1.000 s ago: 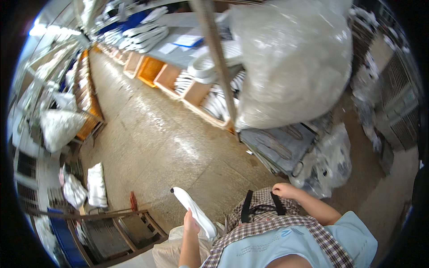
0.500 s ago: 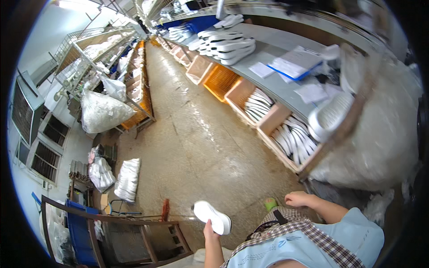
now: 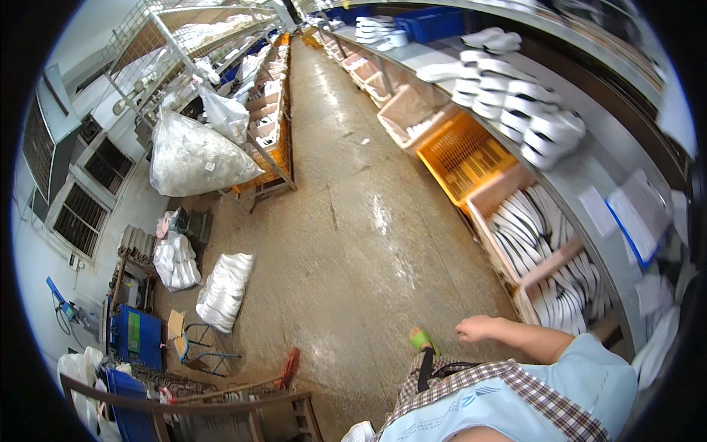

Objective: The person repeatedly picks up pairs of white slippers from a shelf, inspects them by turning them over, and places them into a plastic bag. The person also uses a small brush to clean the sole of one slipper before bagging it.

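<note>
My right hand (image 3: 476,328) hangs over the floor beside the crates under the bench, its fingers loosely curled in and nothing seen in them. At the lower edge only the tip of a white shoe sole (image 3: 359,432) shows. My left hand is out of the picture, so its hold on that sole is hidden. To the right, white soles with black bands (image 3: 508,103) lie stacked on the grey bench (image 3: 582,173). More striped soles (image 3: 534,225) stand packed in a pink crate (image 3: 495,247) below.
An orange crate (image 3: 465,156) sits farther up the bench row. Across the aisle are a rack with a big clear bag (image 3: 202,158) and a white bundle (image 3: 224,292) on the floor. A brown metal frame (image 3: 191,407) stands at lower left. A clipboard (image 3: 641,217) lies on the bench.
My left hand has dropped below the lower edge, with the white shoe sole almost out of sight. The view has shifted, bringing the crates closer. My right hand stays loosely curled.
</note>
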A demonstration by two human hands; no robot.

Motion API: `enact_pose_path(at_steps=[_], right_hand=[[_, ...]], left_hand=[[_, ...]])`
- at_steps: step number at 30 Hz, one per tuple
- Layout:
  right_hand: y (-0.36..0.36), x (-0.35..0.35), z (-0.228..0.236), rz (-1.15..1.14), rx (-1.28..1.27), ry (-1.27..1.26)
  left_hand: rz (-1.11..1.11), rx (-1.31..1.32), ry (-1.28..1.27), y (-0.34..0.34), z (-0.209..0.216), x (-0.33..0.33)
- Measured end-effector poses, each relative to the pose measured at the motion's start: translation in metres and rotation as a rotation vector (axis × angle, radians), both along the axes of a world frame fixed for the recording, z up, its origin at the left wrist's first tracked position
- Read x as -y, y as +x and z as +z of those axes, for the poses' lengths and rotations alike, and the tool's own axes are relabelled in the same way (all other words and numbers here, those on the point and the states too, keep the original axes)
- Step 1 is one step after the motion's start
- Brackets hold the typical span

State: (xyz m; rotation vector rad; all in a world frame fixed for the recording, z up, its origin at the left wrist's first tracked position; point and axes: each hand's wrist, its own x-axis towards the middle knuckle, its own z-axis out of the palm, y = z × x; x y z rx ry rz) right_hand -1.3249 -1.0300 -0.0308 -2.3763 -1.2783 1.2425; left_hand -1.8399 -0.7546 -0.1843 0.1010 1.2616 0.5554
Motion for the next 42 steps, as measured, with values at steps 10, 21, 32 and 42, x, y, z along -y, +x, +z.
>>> enact_pose_path(at_steps=[10, 21, 32, 42], right_hand=[[0.255, -0.193, 0.064, -0.179, -0.026, 0.312], [0.619, -0.373, 0.045, -0.496, -0.23, 0.358], [0.872, -0.706, 0.083, -0.399, -0.835, 0.661], [1.176, -0.814, 0.083, -1.324, -0.901, 0.975]], left_hand=[[-0.473, 0.01, 0.38, 0.537, 0.105, -0.255], [-0.956, 0.013, 0.752, 0.978, 0.252, -0.372], [-0.769, 0.116, 0.969, 1.278, 0.25, -0.566], [-1.195, 0.076, 1.34, 1.555, 0.274, -0.809]])
